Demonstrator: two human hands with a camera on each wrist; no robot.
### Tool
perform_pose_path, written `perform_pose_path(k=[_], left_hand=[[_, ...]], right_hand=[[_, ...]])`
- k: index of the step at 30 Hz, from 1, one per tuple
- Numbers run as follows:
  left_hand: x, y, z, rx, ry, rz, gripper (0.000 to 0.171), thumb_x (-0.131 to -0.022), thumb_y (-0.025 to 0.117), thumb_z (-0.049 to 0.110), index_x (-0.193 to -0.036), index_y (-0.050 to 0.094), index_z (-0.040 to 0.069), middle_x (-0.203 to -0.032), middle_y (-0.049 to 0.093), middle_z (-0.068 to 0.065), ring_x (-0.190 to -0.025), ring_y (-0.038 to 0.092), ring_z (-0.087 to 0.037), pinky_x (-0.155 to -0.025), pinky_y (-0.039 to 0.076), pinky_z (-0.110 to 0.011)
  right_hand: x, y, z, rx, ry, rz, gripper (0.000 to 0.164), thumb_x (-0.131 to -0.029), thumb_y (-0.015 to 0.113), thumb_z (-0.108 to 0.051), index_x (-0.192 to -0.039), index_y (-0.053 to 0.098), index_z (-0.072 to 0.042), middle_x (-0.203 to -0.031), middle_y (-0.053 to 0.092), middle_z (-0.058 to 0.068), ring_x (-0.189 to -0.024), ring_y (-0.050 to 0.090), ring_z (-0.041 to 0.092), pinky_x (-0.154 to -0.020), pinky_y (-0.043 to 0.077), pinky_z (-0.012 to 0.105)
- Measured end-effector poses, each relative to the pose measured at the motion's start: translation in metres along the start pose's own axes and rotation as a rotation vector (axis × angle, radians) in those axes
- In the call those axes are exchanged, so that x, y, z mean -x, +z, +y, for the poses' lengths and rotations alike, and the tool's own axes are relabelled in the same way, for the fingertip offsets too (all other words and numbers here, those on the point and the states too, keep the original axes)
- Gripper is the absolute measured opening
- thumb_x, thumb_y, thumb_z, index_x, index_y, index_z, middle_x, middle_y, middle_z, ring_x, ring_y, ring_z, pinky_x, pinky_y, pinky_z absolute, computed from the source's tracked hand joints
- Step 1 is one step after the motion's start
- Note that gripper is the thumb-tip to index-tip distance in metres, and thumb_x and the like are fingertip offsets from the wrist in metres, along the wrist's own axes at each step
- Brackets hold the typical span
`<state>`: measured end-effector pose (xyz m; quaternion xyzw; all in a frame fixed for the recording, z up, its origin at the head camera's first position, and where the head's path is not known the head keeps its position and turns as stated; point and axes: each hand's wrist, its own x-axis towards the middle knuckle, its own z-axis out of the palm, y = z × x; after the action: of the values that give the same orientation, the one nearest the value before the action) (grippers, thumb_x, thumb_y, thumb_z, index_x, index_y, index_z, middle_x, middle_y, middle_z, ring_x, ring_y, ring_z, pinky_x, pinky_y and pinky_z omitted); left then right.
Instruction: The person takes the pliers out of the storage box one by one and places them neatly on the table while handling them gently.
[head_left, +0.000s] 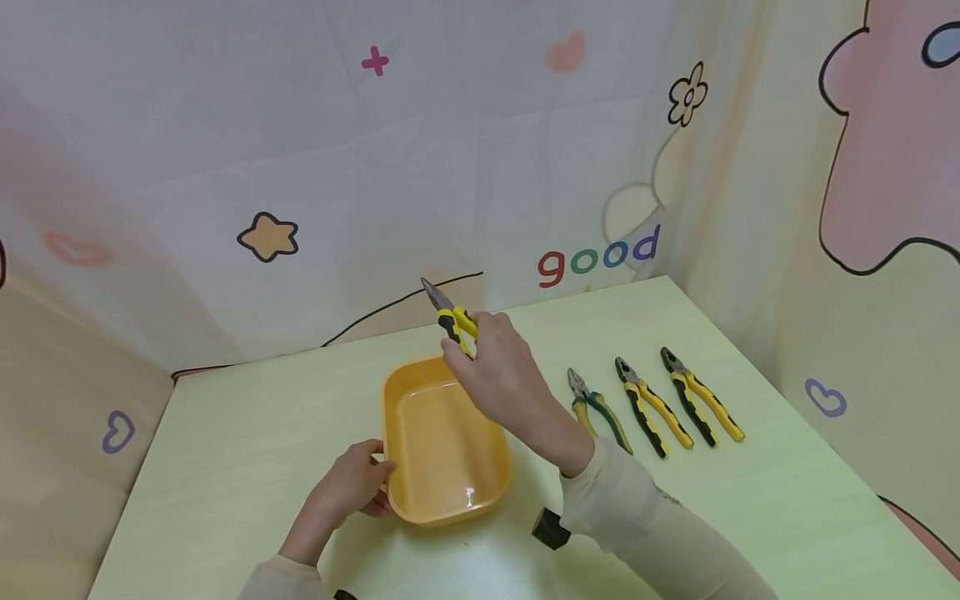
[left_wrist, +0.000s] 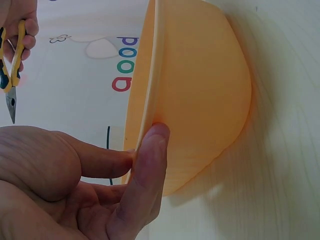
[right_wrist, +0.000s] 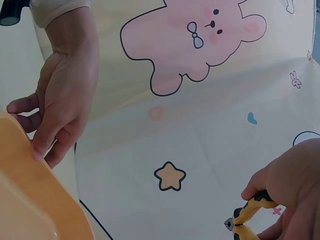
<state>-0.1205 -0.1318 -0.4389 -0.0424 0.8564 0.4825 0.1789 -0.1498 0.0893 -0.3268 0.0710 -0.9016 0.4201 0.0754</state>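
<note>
My left hand (head_left: 351, 482) pinches the left rim of an orange-yellow plastic tray (head_left: 450, 450), thumb inside and fingers outside, as the left wrist view shows of the tray wall (left_wrist: 200, 85). Above the tray's far right part, my right hand (head_left: 506, 379) grips long-nose pliers (head_left: 447, 313) by their yellow and black handles. Their tapered metal nose points up and to the left, toward the back curtain. In the right wrist view the pliers (right_wrist: 245, 212) show their handles spread slightly apart within the fingers. Nothing lies inside the tray.
Right of the tray, three pliers lie in a row: a green-handled pair (head_left: 600, 408), then a yellow and black pair (head_left: 651, 404) and another (head_left: 701, 396) farthest right. Printed curtains (head_left: 337, 167) enclose the pale green table (head_left: 247, 442) behind and at both sides.
</note>
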Motion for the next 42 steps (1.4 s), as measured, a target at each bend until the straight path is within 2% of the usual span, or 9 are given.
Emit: perform_pose_path(k=[7, 13, 37, 42], left_hand=[[0.000, 0.000, 0.000, -0.002, 0.001, -0.005, 0.032, -0.105, 0.052, 0.004, -0.132, 0.052, -0.012, -0.084, 0.065, -0.015, -0.055, 0.063, -0.020, -0.052, 0.061, -0.034], [0.001, 0.000, 0.000, -0.005, -0.007, -0.005, 0.032, -0.104, 0.052, 0.004, -0.132, 0.053, -0.011, -0.084, 0.065, -0.015, -0.055, 0.063, -0.020, -0.053, 0.061, -0.034], [0.002, -0.001, 0.000, 0.024, 0.010, 0.002, 0.029, -0.105, 0.053, 0.004, -0.130, 0.054, -0.011, -0.084, 0.064, -0.016, -0.053, 0.062, -0.020, -0.050, 0.060, -0.034], [0.003, -0.001, 0.000, 0.024, 0.015, 0.004, 0.029, -0.104, 0.053, 0.003, -0.129, 0.054, -0.011, -0.085, 0.064, -0.015, -0.053, 0.062, -0.020, -0.050, 0.060, -0.034]], right_hand=[[0.002, 0.004, 0.002, 0.038, -0.040, 0.042, 0.055, -0.101, 0.064, -0.033, -0.140, 0.054, 0.006, -0.112, 0.056, 0.016, -0.085, 0.055, 0.026, -0.069, 0.054, 0.031], [0.004, 0.005, 0.003, 0.052, -0.079, 0.070, 0.054, -0.100, 0.066, -0.029, -0.138, 0.055, 0.008, -0.110, 0.057, 0.018, -0.083, 0.053, 0.026, -0.068, 0.052, 0.033], [0.007, 0.005, 0.023, 0.118, -0.075, 0.122, 0.050, -0.096, 0.071, -0.026, -0.129, 0.059, 0.010, -0.099, 0.056, 0.016, -0.078, 0.052, 0.026, -0.060, 0.047, 0.029], [0.006, 0.004, 0.027, 0.138, -0.061, 0.132, 0.053, -0.096, 0.072, -0.027, -0.130, 0.059, 0.010, -0.103, 0.057, 0.019, -0.081, 0.053, 0.027, -0.063, 0.051, 0.031]])
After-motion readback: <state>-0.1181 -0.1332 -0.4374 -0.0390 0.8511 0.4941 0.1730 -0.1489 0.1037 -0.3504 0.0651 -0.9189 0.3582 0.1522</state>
